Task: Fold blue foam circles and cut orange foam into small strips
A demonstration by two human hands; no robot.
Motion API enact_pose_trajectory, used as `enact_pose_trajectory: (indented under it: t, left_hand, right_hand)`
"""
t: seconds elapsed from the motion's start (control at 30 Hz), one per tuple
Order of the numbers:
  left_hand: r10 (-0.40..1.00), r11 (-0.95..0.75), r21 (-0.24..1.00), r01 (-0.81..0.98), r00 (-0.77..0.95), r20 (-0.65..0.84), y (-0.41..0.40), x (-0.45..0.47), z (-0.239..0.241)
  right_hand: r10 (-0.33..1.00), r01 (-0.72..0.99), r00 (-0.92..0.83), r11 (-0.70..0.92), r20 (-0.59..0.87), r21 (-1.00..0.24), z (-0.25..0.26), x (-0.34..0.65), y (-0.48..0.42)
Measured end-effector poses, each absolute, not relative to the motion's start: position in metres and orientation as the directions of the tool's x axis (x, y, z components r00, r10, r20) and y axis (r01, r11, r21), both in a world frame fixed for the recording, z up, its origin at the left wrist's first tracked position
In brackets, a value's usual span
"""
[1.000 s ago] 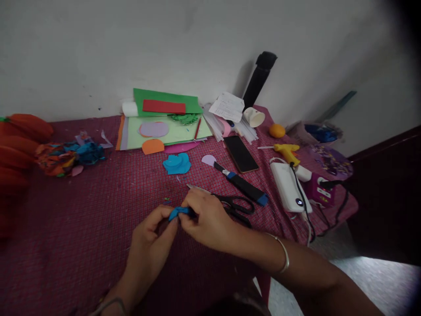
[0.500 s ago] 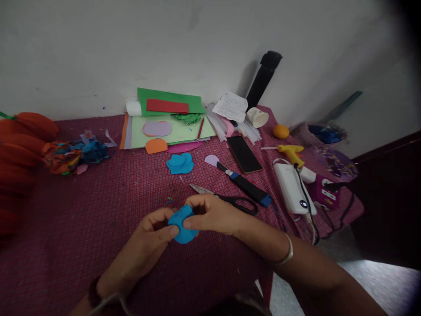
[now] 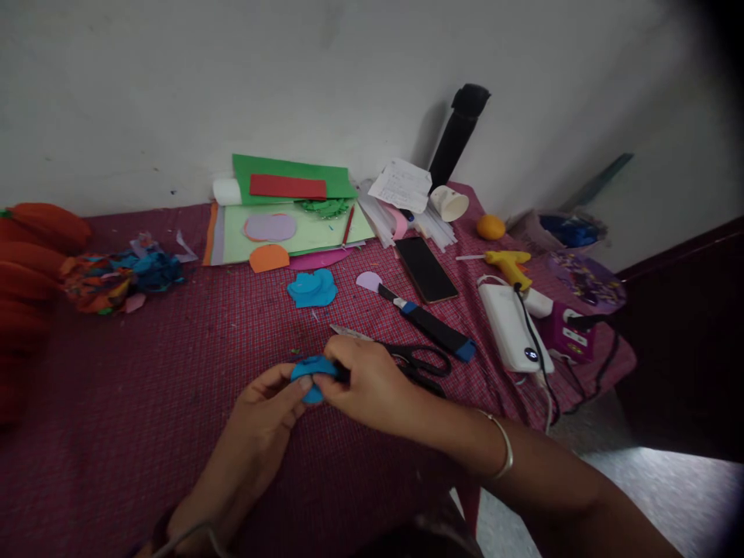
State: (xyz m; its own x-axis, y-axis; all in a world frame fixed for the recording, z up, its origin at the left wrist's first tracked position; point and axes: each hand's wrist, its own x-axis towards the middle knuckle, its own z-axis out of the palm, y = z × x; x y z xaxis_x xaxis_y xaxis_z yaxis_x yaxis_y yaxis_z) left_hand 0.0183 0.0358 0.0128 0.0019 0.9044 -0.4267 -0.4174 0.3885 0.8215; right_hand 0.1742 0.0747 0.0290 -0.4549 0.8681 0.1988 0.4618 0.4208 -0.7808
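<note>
Between my hands is a blue cutout of paper or thin foam, bent and folded. My left hand pinches its left side between thumb and fingers. On the other side my right hand has thumb and fingers closed on the upper right edge, which they partly hide. Scissors lie just behind my right hand, their middle covered by it. Farther back, a small pile of blue cutouts rests on the checked cloth, left of a pale lilac piece.
A black-and-blue cutter lies right of the scissors, with a phone behind it. Farther right are a yellow glue gun, a white power bank and cables. Coloured sheets lie by the wall; crumpled paper scraps lie left.
The blue cutout, earlier showing a broad rounded face, is now bent over and shows less surface. My right hand has turned over its edge. The whole view has shifted slightly.
</note>
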Motion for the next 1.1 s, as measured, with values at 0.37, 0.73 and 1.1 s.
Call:
enact_pose_trajectory:
  t: [0.37,0.73,1.1]
  left_hand:
    - [0.940,0.323,0.930,-0.178,-0.055,-0.337,0.034,0.010,0.022]
    - [0.999,0.008,0.959,0.284,-0.037,0.002,0.017,0.027,0.017]
    - [0.951,0.269,0.897,-0.352,-0.049,-0.305,0.030,0.014,0.019]
  right_hand:
    - [0.799,0.021,-0.575,-0.203,-0.178,-0.979,0.010,0.171,0.084]
    - [0.903,0.322,-0.430,0.150,-0.003,-0.935,0.019,0.173,0.084]
    - [0.793,-0.065,-0.590,-0.236,-0.154,-0.970,0.023,0.171,0.080]
